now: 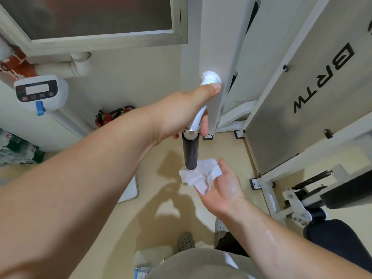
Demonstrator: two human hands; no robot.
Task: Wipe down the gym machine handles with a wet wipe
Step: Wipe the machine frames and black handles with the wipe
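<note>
A machine handle hangs down in the middle of the view: a white bar (pixel 209 79) with a metal collar and a black grip (pixel 190 152) at its lower end. My left hand (pixel 181 113) grips the white bar just above the collar, thumb pointing up. My right hand (pixel 223 184) holds a crumpled white wet wipe (pixel 201 176) in its fingers. The wipe sits right under the bottom end of the black grip, touching or nearly touching it.
A white machine frame and panel (pixel 302 87) with black lettering stand on the right, with a black pad (pixel 342 234) lower right. A wall unit with a display (pixel 40 93) hangs at left, fire extinguishers (pixel 108 117) stand by the wall, and my shoes (pixel 186 241) are on the beige floor.
</note>
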